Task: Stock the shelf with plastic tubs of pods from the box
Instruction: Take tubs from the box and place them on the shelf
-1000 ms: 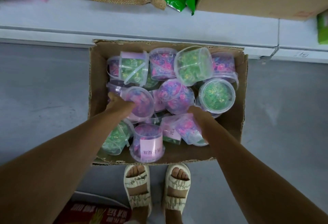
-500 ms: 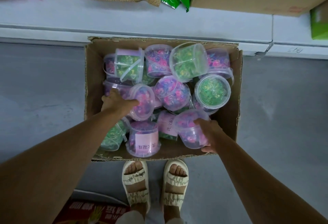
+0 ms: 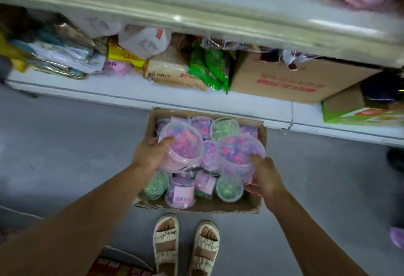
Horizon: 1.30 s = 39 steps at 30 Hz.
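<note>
Above the open cardboard box (image 3: pixel 261 201) on the floor, the left hand (image 3: pixel 148 155) curled round one tub of pink and purple pods (image 3: pixel 182 147), and the right hand (image 3: pixel 265 179) gripped a second such tub (image 3: pixel 237 152) from below and beside. Each lidded tub was held one-handed, so either could probably slip or tip on the way to the far shelf (image 3: pixel 135 88), whose front was already crowded with bags. Two tubs were lifted; roughly ten more, pink and green, lay in the box, some hidden.
</note>
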{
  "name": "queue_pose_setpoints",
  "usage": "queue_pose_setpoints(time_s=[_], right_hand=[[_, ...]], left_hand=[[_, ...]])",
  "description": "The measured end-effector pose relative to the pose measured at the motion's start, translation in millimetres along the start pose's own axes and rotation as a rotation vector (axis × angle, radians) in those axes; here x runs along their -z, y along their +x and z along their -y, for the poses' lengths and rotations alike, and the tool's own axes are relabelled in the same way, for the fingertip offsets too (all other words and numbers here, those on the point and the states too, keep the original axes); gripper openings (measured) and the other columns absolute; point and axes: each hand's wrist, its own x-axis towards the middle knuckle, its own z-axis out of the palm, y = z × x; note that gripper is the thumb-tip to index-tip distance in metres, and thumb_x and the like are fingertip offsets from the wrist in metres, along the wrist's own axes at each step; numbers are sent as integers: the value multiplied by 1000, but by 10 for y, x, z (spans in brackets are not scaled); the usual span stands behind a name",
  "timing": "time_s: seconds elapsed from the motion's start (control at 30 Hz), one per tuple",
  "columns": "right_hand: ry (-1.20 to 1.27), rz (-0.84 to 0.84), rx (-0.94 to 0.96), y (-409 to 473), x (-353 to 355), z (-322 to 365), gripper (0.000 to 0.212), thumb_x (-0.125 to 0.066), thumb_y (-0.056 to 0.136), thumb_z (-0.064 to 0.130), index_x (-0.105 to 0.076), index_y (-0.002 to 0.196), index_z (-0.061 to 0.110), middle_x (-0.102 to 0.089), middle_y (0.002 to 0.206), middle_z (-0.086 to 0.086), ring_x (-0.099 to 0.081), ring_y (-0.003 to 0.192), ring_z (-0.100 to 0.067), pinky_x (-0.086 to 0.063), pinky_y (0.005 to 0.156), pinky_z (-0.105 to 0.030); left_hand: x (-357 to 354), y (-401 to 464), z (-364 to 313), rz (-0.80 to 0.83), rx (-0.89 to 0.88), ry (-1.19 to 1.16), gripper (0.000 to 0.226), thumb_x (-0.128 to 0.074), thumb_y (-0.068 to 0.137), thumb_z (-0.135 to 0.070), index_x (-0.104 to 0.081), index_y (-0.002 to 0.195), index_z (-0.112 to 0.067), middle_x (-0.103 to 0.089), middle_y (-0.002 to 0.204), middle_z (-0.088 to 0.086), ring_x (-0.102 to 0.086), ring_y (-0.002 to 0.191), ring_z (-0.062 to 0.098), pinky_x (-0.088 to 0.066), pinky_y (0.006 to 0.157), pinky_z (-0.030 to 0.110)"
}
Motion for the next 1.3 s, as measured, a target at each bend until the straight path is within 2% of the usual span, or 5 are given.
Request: queue_pose_setpoints(time_s=[0.13, 0.5, 0.63, 0.8, 1.3], right_hand=[[9, 77, 157, -747, 71, 612, 46, -58, 87, 37, -44, 130, 24, -57, 124, -8, -61, 103, -30, -55, 65, -35], [109, 180, 518, -3105, 256, 2243, 12, -53, 92, 24, -52, 103, 23, -57, 101, -10, -56, 78, -26, -50, 60, -32], [128, 230, 650, -3830, 285, 2696, 6, -54, 91, 26, -52, 96, 27, -61, 102, -7, -62, 83, -28, -54, 66, -40], [128, 314, 805, -4538, 307, 3190, 12, -53, 90, 26, -53, 101, 21, -57, 96, -11, -54, 81, -27, -52, 63, -35], [26, 580, 1125, -5645, 163, 4172, 20, -52, 92, 28, -53, 109, 17, -62, 94, -9, -61, 75, -26, -54, 77, -45]], left_hand=[[463, -683, -554, -20, -98, -118, 27, -65, 84, -38, -51, 70, -18, -52, 67, 4, -49, 63, 19, -36, 51, 23], [1935, -2541, -1925, 70, -294, -309, 15, -59, 89, -30, -58, 83, -17, -60, 84, 7, -55, 68, 19, -45, 40, 16], [2392, -3116, -2253, 92, -357, -339, 29, -57, 86, -44, -59, 100, -19, -63, 94, 7, -61, 80, 23, -43, 79, 34], [2829, -3741, -2613, 50, -456, -397, 29, -54, 88, -45, -57, 103, -20, -59, 81, 8, -57, 69, 22, -41, 63, 29], [3617, -4861, -3115, -68, -646, -698, 30, -62, 85, -42, -58, 95, -14, -60, 87, 16, -62, 76, 29, -55, 76, 42]])
